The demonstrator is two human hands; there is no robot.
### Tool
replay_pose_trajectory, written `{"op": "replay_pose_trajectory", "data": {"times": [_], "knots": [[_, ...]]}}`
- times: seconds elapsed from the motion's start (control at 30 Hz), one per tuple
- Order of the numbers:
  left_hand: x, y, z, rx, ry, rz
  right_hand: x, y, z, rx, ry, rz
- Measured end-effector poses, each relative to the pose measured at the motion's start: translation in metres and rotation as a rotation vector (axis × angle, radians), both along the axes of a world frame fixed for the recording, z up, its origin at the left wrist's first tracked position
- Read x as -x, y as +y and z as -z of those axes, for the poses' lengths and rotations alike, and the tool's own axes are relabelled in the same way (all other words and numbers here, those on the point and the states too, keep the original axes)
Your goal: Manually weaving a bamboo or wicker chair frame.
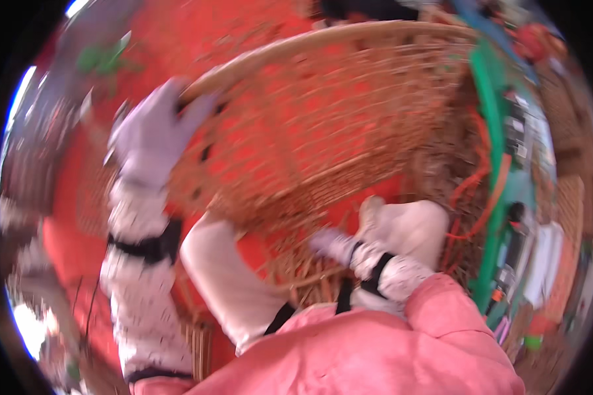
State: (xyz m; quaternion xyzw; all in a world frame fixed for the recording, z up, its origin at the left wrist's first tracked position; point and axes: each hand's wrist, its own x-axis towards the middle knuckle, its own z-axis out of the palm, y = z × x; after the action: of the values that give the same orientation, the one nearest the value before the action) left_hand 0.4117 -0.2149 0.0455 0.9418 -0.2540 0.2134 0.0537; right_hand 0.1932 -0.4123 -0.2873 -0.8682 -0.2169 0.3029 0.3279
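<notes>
Tilting basket [323, 125] is being gripped at its far-left rim by gloved left hand [153, 135]; right hand [339, 245] is being pressed near its base, grip unclear.

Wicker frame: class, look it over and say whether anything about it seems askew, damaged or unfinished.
The wicker frame stands tilted, the left hand gripping its curved rim. Near the right hand the lower edge looks ragged, with loose strand ends sticking out. The picture is blurred, so damage cannot be told from unfinished weaving.
</notes>
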Motion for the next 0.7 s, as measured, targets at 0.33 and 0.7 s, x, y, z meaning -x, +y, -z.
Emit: {"op": "replay_pose_trajectory", "data": {"times": [0.33, 0.7], "knots": [[0.027, 0.020, 0.015, 0.078, -0.134, 0.106, 0.023, -0.008, -0.074, 0.003, 0.293, 0.487], [0.174, 0.052, -0.001, 0.641, -0.203, 0.489, -0.015, 0.009, -0.346, 0.040, -1.466, 0.438]]}}
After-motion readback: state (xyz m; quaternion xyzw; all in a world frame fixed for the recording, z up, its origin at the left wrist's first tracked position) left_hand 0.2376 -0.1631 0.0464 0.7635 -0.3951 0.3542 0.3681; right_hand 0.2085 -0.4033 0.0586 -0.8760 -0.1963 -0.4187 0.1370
